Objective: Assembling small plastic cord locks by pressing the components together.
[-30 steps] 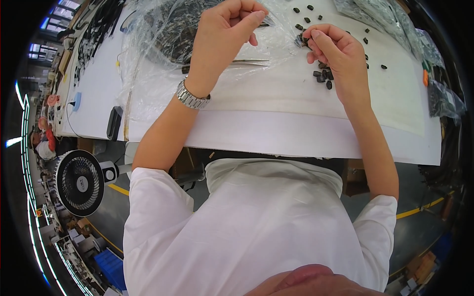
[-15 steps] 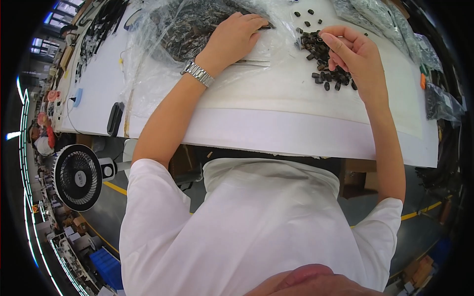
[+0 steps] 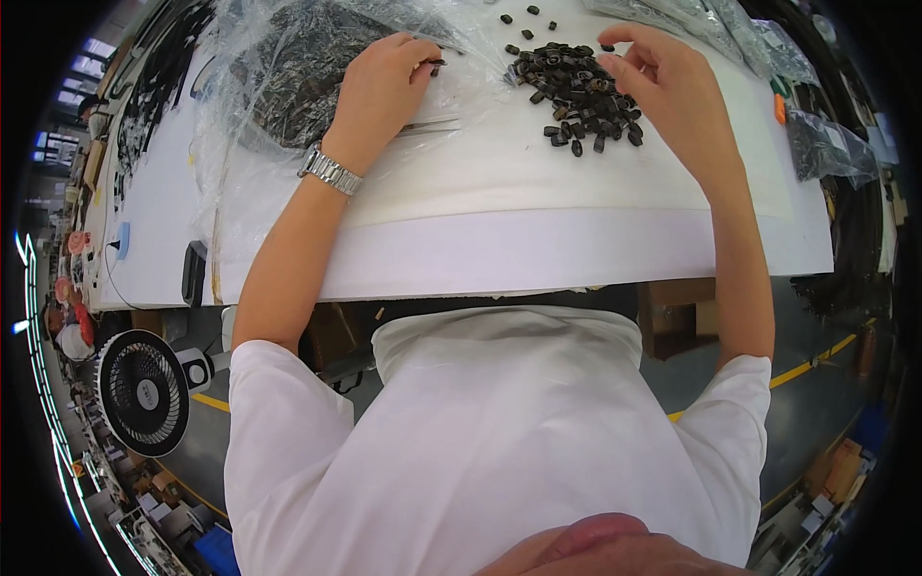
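My left hand [image 3: 384, 88], with a metal-banded watch on its wrist, is closed on a small black piece [image 3: 436, 67] pinched at its fingertips. It hovers at the right edge of a clear plastic bag [image 3: 230, 96] full of dark parts [image 3: 307, 72]. To the right lies a loose pile of small black ring-like pieces [image 3: 581, 91], with several strays beyond it. Over the pile's right side, my right hand [image 3: 672, 86] pinches another small black piece [image 3: 607, 47] between thumb and forefinger. Thin metal tweezers [image 3: 430, 127] lie below my left hand.
Long black strips [image 3: 158, 62] lie at the table's far left. Clear plastic bags [image 3: 687, 24] sit at the back right, with another bag [image 3: 831, 149] near an orange-handled item [image 3: 779, 108]. A black oblong object [image 3: 194, 272] and a fan [image 3: 144, 392] are at left.
The whole view has shifted, so the table appears further left. My left fingers have drawn in, and the piece they hold now shows. My right fingertips have lifted off the pile with a piece.
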The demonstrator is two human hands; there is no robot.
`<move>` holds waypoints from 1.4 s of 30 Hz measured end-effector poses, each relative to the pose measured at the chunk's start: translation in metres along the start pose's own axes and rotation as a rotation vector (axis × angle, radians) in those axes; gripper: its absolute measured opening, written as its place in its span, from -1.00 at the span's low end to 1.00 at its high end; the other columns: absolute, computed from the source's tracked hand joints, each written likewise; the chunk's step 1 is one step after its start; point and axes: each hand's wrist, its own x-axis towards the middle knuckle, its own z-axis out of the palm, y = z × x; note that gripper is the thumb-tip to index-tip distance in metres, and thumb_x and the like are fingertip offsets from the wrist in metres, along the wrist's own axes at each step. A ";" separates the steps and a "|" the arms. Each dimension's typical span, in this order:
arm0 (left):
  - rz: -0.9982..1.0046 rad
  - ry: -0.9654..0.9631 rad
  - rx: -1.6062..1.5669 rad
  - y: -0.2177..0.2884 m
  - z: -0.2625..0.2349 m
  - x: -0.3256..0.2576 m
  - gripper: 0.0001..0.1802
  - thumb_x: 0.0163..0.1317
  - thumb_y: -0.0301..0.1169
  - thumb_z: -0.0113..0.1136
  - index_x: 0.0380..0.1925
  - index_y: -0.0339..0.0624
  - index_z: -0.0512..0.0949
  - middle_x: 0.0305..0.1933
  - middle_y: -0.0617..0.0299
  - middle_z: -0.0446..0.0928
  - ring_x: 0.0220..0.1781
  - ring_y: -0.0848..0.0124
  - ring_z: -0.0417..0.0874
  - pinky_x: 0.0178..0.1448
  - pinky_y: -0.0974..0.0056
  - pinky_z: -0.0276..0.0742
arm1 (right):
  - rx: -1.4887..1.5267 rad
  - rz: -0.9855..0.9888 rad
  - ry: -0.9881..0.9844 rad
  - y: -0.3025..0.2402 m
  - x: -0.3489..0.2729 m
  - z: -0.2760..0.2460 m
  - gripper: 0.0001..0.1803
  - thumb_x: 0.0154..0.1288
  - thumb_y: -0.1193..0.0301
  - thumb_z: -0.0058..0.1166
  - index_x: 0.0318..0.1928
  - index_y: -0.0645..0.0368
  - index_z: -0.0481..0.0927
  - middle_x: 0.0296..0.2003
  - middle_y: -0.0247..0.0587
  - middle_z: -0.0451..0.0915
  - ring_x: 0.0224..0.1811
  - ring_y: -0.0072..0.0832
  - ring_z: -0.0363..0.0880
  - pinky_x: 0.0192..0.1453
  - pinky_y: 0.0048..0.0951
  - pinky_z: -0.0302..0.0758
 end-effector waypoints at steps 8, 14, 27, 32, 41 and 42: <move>-0.450 -0.287 -0.924 0.053 -0.034 0.002 -0.84 0.46 -0.43 0.33 -0.12 -0.32 0.71 -0.34 0.30 0.70 -0.35 0.58 0.68 -0.25 0.43 0.60 | 0.470 -0.102 -0.070 -0.045 0.002 0.081 -0.73 0.46 0.33 0.27 0.03 0.24 0.70 -0.30 -0.19 0.78 -0.39 -0.48 0.71 -0.25 -0.40 0.61; -0.463 -0.451 -1.100 0.059 -0.040 0.001 -0.83 0.48 -0.40 0.32 -0.16 -0.32 0.68 -0.27 0.21 0.73 -0.35 0.52 0.71 -0.23 0.40 0.65 | 0.864 0.152 -0.231 -0.039 -0.004 0.078 -0.80 0.51 0.37 0.24 -0.02 0.23 0.73 -0.30 -0.30 0.78 -0.33 -0.59 0.72 -0.23 -0.51 0.65; -0.551 -0.563 -1.404 0.047 -0.037 -0.002 -0.80 0.51 -0.35 0.31 -0.13 -0.30 0.68 -0.23 0.17 0.75 -0.32 0.48 0.76 -0.18 0.36 0.72 | 1.071 0.126 -0.301 -0.027 0.003 0.073 -0.82 0.55 0.47 0.22 -0.01 0.33 0.74 -0.29 -0.29 0.75 -0.33 -0.62 0.70 -0.15 -0.53 0.70; -0.553 -0.576 -1.406 0.049 -0.038 -0.001 -0.79 0.52 -0.36 0.31 -0.11 -0.32 0.68 -0.22 0.16 0.76 -0.32 0.49 0.77 -0.19 0.37 0.74 | 1.044 0.110 -0.316 -0.028 0.002 0.070 -0.84 0.54 0.47 0.21 -0.03 0.31 0.74 -0.31 -0.31 0.74 -0.34 -0.64 0.69 -0.16 -0.55 0.68; -0.555 -0.584 -1.410 0.049 -0.038 -0.001 -0.80 0.52 -0.35 0.31 -0.11 -0.31 0.68 -0.23 0.15 0.76 -0.34 0.49 0.77 -0.20 0.37 0.74 | 1.011 0.105 -0.306 -0.029 0.001 0.069 -0.84 0.54 0.46 0.21 -0.04 0.32 0.74 -0.32 -0.33 0.73 -0.34 -0.64 0.68 -0.16 -0.55 0.66; -0.556 -0.584 -1.410 0.049 -0.038 -0.001 -0.80 0.52 -0.35 0.31 -0.11 -0.31 0.68 -0.23 0.15 0.76 -0.34 0.49 0.77 -0.20 0.37 0.74 | 1.012 0.105 -0.307 -0.029 0.000 0.068 -0.84 0.54 0.46 0.21 -0.04 0.32 0.74 -0.32 -0.33 0.73 -0.34 -0.64 0.68 -0.16 -0.55 0.66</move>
